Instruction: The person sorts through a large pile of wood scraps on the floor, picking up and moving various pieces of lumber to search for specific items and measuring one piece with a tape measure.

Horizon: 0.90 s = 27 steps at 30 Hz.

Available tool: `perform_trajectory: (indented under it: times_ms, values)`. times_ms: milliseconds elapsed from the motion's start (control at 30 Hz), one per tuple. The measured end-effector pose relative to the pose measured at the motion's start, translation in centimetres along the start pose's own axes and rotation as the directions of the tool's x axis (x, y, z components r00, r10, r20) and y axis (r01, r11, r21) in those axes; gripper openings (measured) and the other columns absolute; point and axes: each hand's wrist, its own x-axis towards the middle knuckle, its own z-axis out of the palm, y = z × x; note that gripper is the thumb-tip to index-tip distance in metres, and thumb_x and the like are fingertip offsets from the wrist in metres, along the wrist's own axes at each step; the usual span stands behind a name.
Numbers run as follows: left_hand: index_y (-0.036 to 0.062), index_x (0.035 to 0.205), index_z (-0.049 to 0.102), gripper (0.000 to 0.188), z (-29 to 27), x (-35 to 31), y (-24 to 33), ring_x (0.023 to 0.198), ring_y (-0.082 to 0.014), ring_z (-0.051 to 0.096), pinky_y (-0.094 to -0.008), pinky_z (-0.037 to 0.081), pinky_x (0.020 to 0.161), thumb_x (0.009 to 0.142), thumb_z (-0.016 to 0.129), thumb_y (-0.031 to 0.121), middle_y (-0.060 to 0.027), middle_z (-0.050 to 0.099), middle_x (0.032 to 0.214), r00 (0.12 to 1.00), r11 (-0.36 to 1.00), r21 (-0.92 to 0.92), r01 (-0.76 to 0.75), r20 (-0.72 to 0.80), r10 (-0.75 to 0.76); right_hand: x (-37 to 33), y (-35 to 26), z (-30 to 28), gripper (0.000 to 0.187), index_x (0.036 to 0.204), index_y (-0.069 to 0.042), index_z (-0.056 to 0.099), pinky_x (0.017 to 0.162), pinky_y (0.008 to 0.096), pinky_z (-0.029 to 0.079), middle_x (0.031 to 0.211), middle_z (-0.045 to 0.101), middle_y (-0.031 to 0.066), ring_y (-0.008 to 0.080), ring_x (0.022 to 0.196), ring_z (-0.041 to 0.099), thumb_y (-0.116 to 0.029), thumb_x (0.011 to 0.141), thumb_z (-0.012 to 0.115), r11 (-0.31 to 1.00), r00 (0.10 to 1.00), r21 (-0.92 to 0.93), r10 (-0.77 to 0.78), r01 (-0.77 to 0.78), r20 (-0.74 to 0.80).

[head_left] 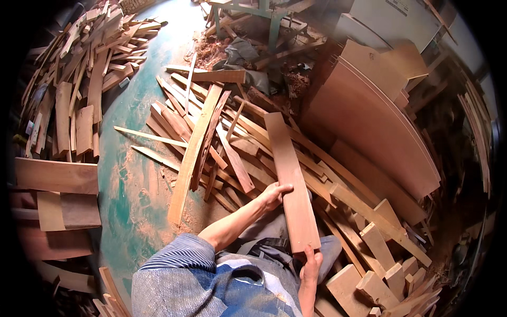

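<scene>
A flat, reddish-brown wooden board (pixel 293 174) slants across the middle of the head view, held over my lap. Along its left edge, about midway down, my left hand (pixel 273 195) grips it with the thumb lying on the upper face. The near end rests in my right hand (pixel 310 264), whose fingers close on the lower right corner. Fingers under the board are hidden. Beneath and beyond it lies a loose heap of wooden strips (pixel 248 140), with one long pale plank (pixel 195 153) on top to the left.
Stacked boards (pixel 56 176) and a pile of offcuts (pixel 79 79) line the left side. Large sheets of panel (pixel 369 121) lean at the right. Short blocks (pixel 348 288) lie by my right arm. Sawdust covers the green floor (pixel 124 174); a green metal frame (pixel 274 31) stands farther off.
</scene>
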Motion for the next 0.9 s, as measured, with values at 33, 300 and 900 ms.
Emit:
perform_trajectory:
  times_ms: [33, 300, 900]
  values:
    - [0.0005, 0.129, 0.06, 0.044, 0.0, -0.6, -0.1, 0.119, -0.0232, 0.063, -0.0404, 0.045, 0.109, 0.092, 0.074, 0.019, -0.0101, 0.068, 0.126, 1.0, 1.0, -0.002, -0.007, -0.003, 0.007, -0.3, -0.6, -0.3, 0.043, 0.115, 0.006, 0.061, 0.07, 0.0317, 0.057, 0.105, 0.068, 0.0112, 0.0189, 0.087, 0.069, -0.027, 0.091, 0.075, 1.0, 1.0, -0.023, 0.008, -0.007, 0.024]
    - [-0.0011, 0.125, 0.059, 0.048, 2.1, -4.0, 2.5, 0.106, -0.0204, 0.066, -0.0343, 0.051, 0.097, 0.087, 0.079, 0.019, -0.0102, 0.069, 0.118, 0.964, 0.981, 0.082, -0.174, -0.19, 0.187, -1.3, -1.8, -3.9, 0.051, 0.123, 0.003, 0.06, 0.077, 0.0316, 0.053, 0.106, 0.068, 0.0127, 0.0187, 0.089, 0.066, -0.041, 0.098, 0.066, 0.997, 0.998, -0.026, 0.066, -0.067, -0.016]
    - [-0.0008, 0.134, 0.054, 0.062, 0.2, 14.3, 26.7, 0.117, -0.0379, 0.063, -0.0433, 0.049, 0.099, 0.086, 0.074, 0.033, -0.023, 0.065, 0.127, 0.856, -0.103, 0.985, -0.136, 0.169, 0.488, -1.2, -1.7, -6.1, 0.029, 0.114, -0.004, 0.062, 0.057, 0.0262, 0.05, 0.089, 0.064, 0.0063, 0.0128, 0.068, 0.059, -0.03, 0.1, 0.062, 0.989, 0.887, 0.144, 0.033, 0.038, -0.461]
